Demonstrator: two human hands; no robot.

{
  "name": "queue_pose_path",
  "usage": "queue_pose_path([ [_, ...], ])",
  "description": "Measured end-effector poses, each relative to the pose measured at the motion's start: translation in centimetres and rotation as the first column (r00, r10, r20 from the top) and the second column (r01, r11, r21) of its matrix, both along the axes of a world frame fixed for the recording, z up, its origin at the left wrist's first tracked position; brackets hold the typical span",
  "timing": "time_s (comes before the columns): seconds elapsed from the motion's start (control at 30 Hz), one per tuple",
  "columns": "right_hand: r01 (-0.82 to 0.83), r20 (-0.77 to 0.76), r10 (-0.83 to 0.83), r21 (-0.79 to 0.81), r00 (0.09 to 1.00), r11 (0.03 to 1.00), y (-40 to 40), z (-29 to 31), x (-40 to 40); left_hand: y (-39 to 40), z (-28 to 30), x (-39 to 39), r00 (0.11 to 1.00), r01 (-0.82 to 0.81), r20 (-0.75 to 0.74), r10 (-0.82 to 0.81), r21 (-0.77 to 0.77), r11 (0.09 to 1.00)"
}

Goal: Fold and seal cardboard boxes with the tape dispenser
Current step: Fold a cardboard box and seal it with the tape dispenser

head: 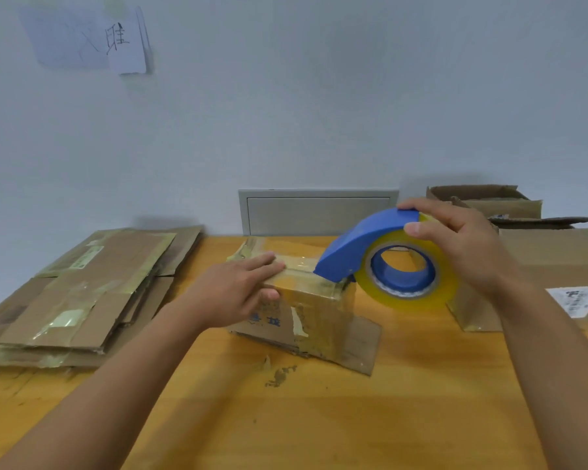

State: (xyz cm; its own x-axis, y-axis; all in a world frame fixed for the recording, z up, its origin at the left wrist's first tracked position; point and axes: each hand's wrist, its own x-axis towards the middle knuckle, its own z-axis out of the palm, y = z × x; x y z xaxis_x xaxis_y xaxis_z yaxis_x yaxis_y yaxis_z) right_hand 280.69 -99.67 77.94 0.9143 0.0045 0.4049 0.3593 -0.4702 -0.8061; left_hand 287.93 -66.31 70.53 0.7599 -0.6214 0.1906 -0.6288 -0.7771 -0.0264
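There was one view only, from a wide-angle camera worn on the person's head. It looked forward and down across the orange wooden table [404,418] toward its far edge and the pale grey wall [319,113] beyond, close enough that both bare forearms ran in from the bottom corners of the view.

A small cardboard box [306,310] stands at the middle of the bench [319,418]. The left hand [238,293] rests on its left top edge. The tape dispenser [387,262] touches the box's right top edge, with the right hand [462,245] on it. A stack of flattened cardboard [82,296] lies at the left. An open box [489,201] sits far right, seemingly against the wall [319,96], and a wall panel [316,212] is behind the bench.
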Motion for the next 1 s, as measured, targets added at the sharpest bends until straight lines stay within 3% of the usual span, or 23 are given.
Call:
queue_pose_path([
  [0.2, 0.056, 0.018, -0.057, 0.072, 0.998, 0.996, 0.1, -2.6, -1.9, -1.5, 0.5, -1.2, 0.996, -0.052, -0.074, 0.057, 0.066, 0.996],
  [0.53, 0.095, 0.05, -0.1, 0.109, 0.994, 0.99, 0.3, -3.8, -3.1, -6.3, -0.4, -4.2, 0.988, -0.148, 0.032, 0.148, -0.016, 0.989],
  [0.73, 0.146, 0.048, -0.151, 0.101, 0.987, 0.984, 1.2, -4.3, -3.6, -5.6, 0.3, -1.9, 0.997, -0.059, 0.045, 0.061, -0.051, 0.997],
  [0.87, 0.17, 0.079, -0.177, 0.092, 0.981, 0.981, 1.8, -5.0, -3.8, -7.0, -0.7, -2.8, 0.996, -0.089, 0.003, 0.089, -0.09, 0.992],
  [1.0, 0.137, 0.064, -0.145, 0.112, 0.987, 0.984, 1.8, -5.5, -3.8, -7.2, -1.3, -1.8, 0.994, -0.063, 0.076, 0.078, -0.186, 0.98],
])
